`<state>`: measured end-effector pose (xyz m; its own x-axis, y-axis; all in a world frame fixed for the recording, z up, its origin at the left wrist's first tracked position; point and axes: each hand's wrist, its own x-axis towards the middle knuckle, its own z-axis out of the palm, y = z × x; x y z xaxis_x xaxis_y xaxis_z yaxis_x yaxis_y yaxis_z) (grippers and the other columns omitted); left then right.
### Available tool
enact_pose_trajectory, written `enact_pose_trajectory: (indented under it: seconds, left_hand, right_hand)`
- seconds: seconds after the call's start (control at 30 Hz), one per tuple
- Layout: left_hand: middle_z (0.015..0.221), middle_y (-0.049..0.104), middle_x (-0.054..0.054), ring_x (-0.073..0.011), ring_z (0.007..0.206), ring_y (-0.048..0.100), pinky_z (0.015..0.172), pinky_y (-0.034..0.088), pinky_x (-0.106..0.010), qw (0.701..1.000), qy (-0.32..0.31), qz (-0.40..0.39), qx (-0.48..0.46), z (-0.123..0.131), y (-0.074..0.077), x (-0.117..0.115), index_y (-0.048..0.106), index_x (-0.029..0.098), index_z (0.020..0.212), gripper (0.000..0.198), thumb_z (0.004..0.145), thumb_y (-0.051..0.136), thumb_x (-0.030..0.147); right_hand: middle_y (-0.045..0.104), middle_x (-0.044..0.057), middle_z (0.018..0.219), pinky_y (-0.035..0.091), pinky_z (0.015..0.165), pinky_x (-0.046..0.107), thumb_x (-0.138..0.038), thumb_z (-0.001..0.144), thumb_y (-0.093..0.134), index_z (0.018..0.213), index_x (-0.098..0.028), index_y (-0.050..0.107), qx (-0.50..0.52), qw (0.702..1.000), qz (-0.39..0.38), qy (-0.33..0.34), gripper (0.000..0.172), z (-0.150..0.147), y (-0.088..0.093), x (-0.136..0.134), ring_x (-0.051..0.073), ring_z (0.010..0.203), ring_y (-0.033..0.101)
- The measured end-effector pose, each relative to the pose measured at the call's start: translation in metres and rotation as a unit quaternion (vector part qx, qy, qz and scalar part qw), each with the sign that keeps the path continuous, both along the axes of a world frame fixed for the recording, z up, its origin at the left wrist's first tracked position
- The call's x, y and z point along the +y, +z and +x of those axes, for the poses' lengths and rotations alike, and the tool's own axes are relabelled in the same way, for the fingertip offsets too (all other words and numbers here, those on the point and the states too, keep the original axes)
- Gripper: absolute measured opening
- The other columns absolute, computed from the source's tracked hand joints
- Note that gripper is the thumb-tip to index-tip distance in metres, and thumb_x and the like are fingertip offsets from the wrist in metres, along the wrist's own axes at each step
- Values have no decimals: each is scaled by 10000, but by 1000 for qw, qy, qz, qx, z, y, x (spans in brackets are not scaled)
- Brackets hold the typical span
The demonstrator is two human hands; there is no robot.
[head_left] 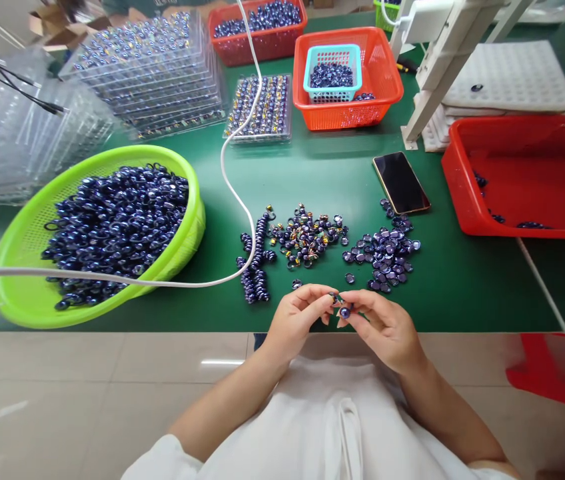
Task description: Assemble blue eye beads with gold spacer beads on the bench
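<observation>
Over the near edge of the green bench, the left hand and the right hand meet fingertip to fingertip, both pinched together on a small dark blue bead piece held between them. Just beyond lie three small heaps: stacked blue rings, mixed coloured parts and flat blue caps, with a dark phone behind. No brand, label or writing can be read anywhere.

I count three red baskets, one small blue basket, one green basket, one phone, three loose bead piles, two hands.
</observation>
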<state>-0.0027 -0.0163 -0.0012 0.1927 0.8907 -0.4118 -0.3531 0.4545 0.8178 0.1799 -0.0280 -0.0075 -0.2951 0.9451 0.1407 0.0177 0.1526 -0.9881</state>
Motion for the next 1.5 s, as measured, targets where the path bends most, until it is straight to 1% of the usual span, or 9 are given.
enact_pose_trajectory:
  seconds: [0.07, 0.2, 0.33, 0.5, 0.67, 1.1, 1.27, 1.4, 1.5]
  left_hand:
    - [739, 703, -27, -112, 645, 603, 618, 484, -227, 1000, -4, 2, 3, -1, 0, 0, 773, 155, 911, 242, 771, 797, 350]
    - [728, 698, -23, -106, 626, 600, 624, 485, -232, 1000, -12, 9, 15, -2, 0, 1, 779, 161, 927, 239, 780, 790, 349]
    - [700, 695, -13, -98, 613, 594, 622, 482, -222, 1000, -6, -1, 14, -1, 2, 1, 782, 160, 903, 213, 764, 804, 319]
    - [656, 689, 1, -92, 600, 591, 619, 484, -212, 1000, 2, -10, 15, 1, 3, 1, 784, 164, 882, 205, 730, 830, 294]
    - [700, 718, -17, -103, 619, 609, 628, 505, -218, 999, -4, 3, 41, 0, 0, -2, 798, 172, 885, 207, 738, 825, 316]
    - [772, 759, -37, -122, 653, 635, 619, 522, -214, 992, 8, 38, 117, 0, 9, -4, 802, 182, 893, 184, 752, 802, 299]
    - [852, 761, -47, -147, 723, 676, 678, 544, -236, 984, 4, 97, 150, 0, 6, -5, 787, 184, 915, 154, 801, 758, 283]
    - [853, 742, -51, -159, 755, 662, 699, 528, -248, 951, -16, 196, 238, -3, 5, -4, 779, 193, 935, 125, 846, 713, 253]
    - [864, 741, -60, -172, 781, 664, 711, 525, -256, 936, -32, 222, 271, -5, 3, -4, 772, 196, 938, 120, 870, 687, 247]
  right_hand:
    - [691, 12, 975, 577, 743, 278, -103, 941, 574, 1216, -310, 632, -45, 997, 54, -18, 349, 1, -1, 2, 137, 794, 699]
    - [659, 39, 1020, 562, 782, 298, -51, 898, 613, 1187, -290, 654, -115, 974, 179, -79, 377, 1, 0, 7, 161, 915, 664]
    - [677, 40, 1007, 564, 763, 292, 12, 861, 616, 1197, -266, 620, -116, 963, 227, -90, 436, -2, -2, 6, 154, 900, 663]
    - [692, 52, 1000, 576, 752, 308, 53, 822, 624, 1167, -242, 602, -86, 961, 246, -95, 455, -6, -5, 3, 170, 907, 680]
    - [684, 60, 1009, 577, 756, 315, 52, 814, 639, 1144, -241, 624, -117, 950, 270, -107, 442, -7, -4, 5, 175, 906, 674]
    - [682, 60, 972, 596, 732, 328, 10, 836, 630, 1136, -254, 610, -165, 934, 290, -128, 400, -9, -5, 7, 173, 868, 674]
    - [688, 60, 947, 605, 717, 315, -4, 844, 615, 1112, -246, 607, -186, 925, 302, -138, 361, -12, -3, 8, 169, 845, 680]
    - [694, 61, 925, 609, 708, 307, -17, 854, 603, 1091, -242, 606, -206, 922, 301, -128, 327, -12, -1, 8, 170, 832, 683]
    - [699, 62, 920, 611, 700, 312, -47, 875, 587, 1102, -246, 604, -226, 918, 306, -112, 302, -11, -1, 9, 172, 825, 684]
